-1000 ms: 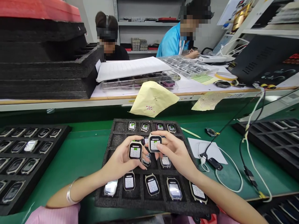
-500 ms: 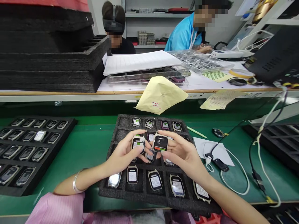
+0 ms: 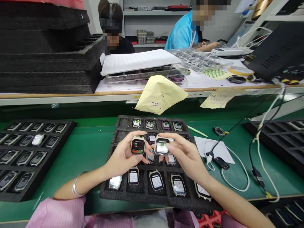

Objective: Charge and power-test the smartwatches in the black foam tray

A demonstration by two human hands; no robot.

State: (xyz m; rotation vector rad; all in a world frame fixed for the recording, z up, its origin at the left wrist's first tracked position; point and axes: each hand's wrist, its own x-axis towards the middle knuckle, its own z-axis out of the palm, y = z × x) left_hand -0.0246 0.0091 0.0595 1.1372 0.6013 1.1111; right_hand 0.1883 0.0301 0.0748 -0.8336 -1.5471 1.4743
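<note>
My left hand (image 3: 125, 152) is closed around the sides of a smartwatch (image 3: 138, 145) without a strap; its dark screen shows small text and a red and green bar. In my right hand (image 3: 181, 152) I grip a second smartwatch (image 3: 161, 146), and the thumb touches its lit white and green screen. Both watches are held face up, close together, above a black foam tray (image 3: 142, 195). Several more watch bodies sit in its compartments, such as a lit smartwatch (image 3: 156, 180) in the front row. My hands hide part of the middle rows.
Another foam tray (image 3: 59, 150) of watches lies at left. A white paper (image 3: 198, 144), cables (image 3: 247, 177) and a green pen (image 3: 197, 131) are at right. Above, a shelf edge (image 3: 114, 97) carries stacked black foam (image 3: 47, 72) and a hanging yellow sheet (image 3: 161, 95). Two people sit beyond.
The left watch's screen went from a white and green list to dark with a red and green bar. The right one went from that dark page to white and green, its thumb now on the screen.
</note>
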